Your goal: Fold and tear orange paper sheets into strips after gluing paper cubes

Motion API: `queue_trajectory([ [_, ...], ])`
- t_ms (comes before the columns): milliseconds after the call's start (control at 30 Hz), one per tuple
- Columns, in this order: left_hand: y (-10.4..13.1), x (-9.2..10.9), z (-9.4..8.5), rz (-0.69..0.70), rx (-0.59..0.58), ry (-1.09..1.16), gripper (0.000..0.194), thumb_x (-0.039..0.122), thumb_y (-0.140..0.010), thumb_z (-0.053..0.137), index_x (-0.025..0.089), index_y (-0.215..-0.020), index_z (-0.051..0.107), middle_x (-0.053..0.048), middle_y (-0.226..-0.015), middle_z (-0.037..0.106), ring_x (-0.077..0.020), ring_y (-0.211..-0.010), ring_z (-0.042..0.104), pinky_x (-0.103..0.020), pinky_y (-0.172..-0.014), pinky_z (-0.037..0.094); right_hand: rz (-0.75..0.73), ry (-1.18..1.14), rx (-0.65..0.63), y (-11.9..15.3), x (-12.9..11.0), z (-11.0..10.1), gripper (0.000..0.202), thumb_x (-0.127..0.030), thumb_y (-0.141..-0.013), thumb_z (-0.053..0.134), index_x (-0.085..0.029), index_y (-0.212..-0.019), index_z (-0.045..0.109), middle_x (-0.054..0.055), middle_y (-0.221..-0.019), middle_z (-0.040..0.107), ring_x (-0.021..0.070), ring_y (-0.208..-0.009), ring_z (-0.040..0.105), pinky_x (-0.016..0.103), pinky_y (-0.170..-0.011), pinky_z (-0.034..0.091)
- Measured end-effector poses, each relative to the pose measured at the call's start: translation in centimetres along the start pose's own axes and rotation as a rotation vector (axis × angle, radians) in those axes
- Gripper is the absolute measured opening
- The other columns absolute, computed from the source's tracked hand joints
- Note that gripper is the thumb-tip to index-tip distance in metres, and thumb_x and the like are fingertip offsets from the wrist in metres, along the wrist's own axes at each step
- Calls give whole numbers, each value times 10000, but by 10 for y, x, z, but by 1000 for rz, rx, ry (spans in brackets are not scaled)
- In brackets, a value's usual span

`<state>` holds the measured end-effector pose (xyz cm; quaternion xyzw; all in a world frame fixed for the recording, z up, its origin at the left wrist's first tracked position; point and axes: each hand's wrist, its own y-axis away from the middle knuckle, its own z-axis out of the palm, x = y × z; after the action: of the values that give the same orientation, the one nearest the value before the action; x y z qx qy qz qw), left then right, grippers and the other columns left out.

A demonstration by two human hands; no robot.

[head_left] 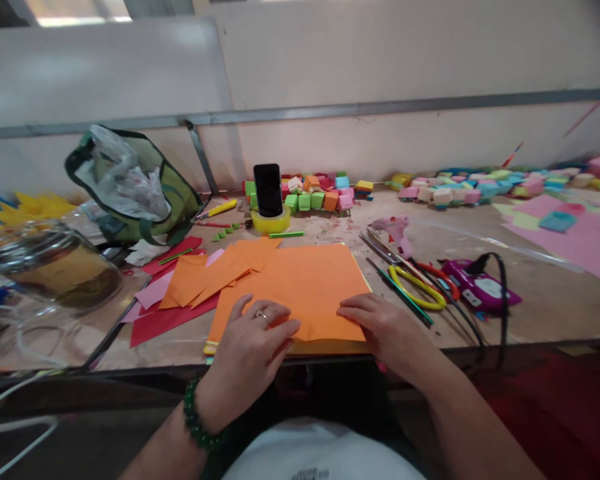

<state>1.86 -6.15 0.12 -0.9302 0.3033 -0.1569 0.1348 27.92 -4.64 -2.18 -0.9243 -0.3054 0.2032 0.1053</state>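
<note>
A large orange paper sheet (pixel 315 273) lies on a stack at the table's front edge; its near edge looks slightly raised. My left hand (pixel 257 337), with a ring and a green bead bracelet, rests on the sheet's front left part, fingers spread and slightly bent. My right hand (pixel 380 327) has its fingers closed over the sheet's front right corner; its thumb is hidden. Left of the sheet, several cut orange paper pieces (pixel 187 277) overlap red paper (pixel 175 323) and pink pieces.
Yellow-handled scissors (pixel 415 293), a green pencil (pixel 400 290), a pink glue gun (pixel 393 230) and a purple device (pixel 480 287) lie right. A phone (pixel 267 190) stands in a tape roll (pixel 271 220) before colourful paper cubes (pixel 310 200). A jar (pixel 55 267) and green bag (pixel 140 187) stand left.
</note>
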Motion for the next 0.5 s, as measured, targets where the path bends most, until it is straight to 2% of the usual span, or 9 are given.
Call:
queue_trajectory([
  [67,0,-1,6,-2,-24,-4,248,122,-868,519,277,-963,688,-9,-1023,697,-220,-956,593,-472,-911,363,0,-9,11,0,-1,0,428,36,-737,444,-169,-1017,695,93,-1019,696,227,-966,611,394,-844,531],
  [167,3,-6,13,-36,-83,-20,275,66,-838,524,255,-942,694,-8,-993,708,-223,-909,599,-427,-817,396,-15,-65,41,-1,-3,0,305,-12,-784,487,-193,-932,683,68,-1000,697,210,-992,599,368,-870,514],
  [267,7,-10,17,-64,-74,-6,289,25,-807,523,221,-936,692,-17,-985,715,-215,-882,609,-400,-797,414,-7,-104,68,-2,-4,-3,319,-8,-744,526,-190,-979,643,67,-1080,676,197,-1058,581,341,-915,485],
  [367,10,-10,17,-77,-38,34,217,63,-827,523,192,-898,683,-33,-990,714,-207,-872,621,-390,-839,426,-29,-43,44,-6,-1,-6,471,-17,-715,548,-199,-1147,594,72,-1142,660,221,-1118,561,392,-965,437],
  [433,12,-10,15,-102,-47,66,181,122,-867,507,194,-872,673,-37,-990,709,-203,-869,626,-377,-841,436,-89,0,1,-10,6,-7,416,-44,-768,534,-241,-1125,619,46,-1123,677,230,-1128,557,445,-1001,381],
  [500,13,-10,14,-163,-70,114,193,163,-900,475,198,-871,662,-41,-972,696,-194,-865,624,-343,-803,453,-126,-33,-53,-15,14,-8,280,-98,-852,501,-255,-1022,658,30,-1072,693,215,-1102,566,434,-994,376],
])
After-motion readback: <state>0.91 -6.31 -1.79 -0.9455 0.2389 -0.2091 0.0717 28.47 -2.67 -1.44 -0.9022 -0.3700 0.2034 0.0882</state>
